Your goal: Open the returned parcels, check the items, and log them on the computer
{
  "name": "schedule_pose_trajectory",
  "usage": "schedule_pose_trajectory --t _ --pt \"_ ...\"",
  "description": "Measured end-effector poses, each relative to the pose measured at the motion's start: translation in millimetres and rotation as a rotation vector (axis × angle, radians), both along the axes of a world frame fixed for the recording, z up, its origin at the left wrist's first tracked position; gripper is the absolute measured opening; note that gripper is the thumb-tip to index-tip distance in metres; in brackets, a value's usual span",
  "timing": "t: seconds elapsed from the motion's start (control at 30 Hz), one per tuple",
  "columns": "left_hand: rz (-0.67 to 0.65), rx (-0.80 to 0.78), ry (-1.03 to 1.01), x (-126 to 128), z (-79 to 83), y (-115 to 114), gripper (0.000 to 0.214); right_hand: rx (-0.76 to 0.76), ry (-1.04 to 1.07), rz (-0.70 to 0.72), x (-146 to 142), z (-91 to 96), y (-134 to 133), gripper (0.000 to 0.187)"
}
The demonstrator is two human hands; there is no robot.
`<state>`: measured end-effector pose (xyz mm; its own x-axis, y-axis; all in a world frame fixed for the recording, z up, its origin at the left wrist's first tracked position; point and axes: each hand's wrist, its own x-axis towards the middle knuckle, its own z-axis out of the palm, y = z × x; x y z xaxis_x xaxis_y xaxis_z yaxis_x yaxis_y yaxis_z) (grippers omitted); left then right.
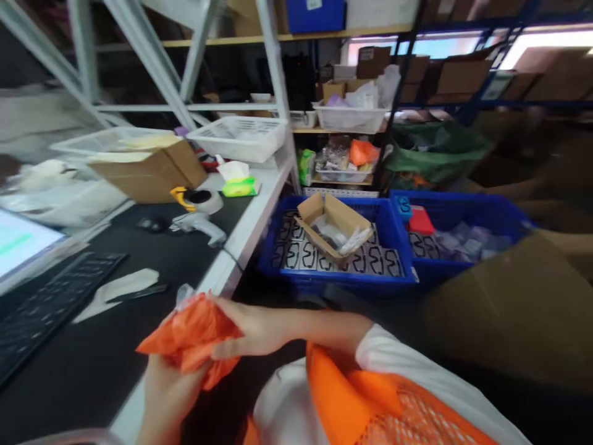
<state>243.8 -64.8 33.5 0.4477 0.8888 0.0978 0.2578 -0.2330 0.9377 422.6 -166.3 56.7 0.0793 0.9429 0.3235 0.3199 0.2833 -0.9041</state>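
Note:
An orange plastic bag (197, 327), crumpled into a bundle, is gripped from both sides above the near edge of the black-topped desk (115, 364). My left hand (171, 386) closes on it from below, its fingers partly covered by the orange plastic. From the right, my right hand (250, 330) wraps its fingers over the bag. A bit of clear plastic (184, 293) shows at the bag's upper edge. What the bag contains is hidden.
A barcode scanner (199, 225), tape roll (206, 201), keyboard (55, 309), tissue pack (239, 182) and cardboard box (152, 170) rest on the desk. Rightward, an open carton (331, 225) sits atop small boxes in a blue crate (343, 283), beside another blue crate (491, 210).

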Motion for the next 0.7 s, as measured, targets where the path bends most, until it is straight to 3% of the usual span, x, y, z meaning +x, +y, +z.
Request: schedule_pose_trajectory --t 0.1,0.17,0.27,0.37,0.43,0.53,0.6,0.7 --pt "0.252 0.020 -0.102 3 19.8 0 0.061 0.028 -0.121 0.048 0 3.9 -21 0.102" --pt "0.365 0.032 -0.361 11 30.0 -3 0.048 0.025 -0.219 0.024 -1 -5.4 -20 0.111" --pt "0.266 -0.112 -0.537 24 26.4 -5 0.051 0.132 -0.312 0.029 -1 -28.5 6 0.130" --pt "0.170 -0.276 -0.582 30 9.4 -9 0.067 0.321 -0.221 0.085 1 -43.8 34 0.136" --pt "0.101 -0.351 -0.560 34 1.3 -16 0.073 0.408 -0.132 0.157 9 -46.3 39 0.126" --pt "0.021 -0.361 -0.489 46 -3.0 -27 0.065 0.447 -0.033 0.145 32 -45.4 33 0.094" --pt "-0.045 -0.318 -0.438 56 -3.3 -33 0.059 0.418 -0.005 0.097 55 -46.4 27 0.079" --pt "-0.180 -0.173 -0.304 67 -4.3 -45 0.066 0.342 -0.032 0.059 94 -52.8 17 0.065"
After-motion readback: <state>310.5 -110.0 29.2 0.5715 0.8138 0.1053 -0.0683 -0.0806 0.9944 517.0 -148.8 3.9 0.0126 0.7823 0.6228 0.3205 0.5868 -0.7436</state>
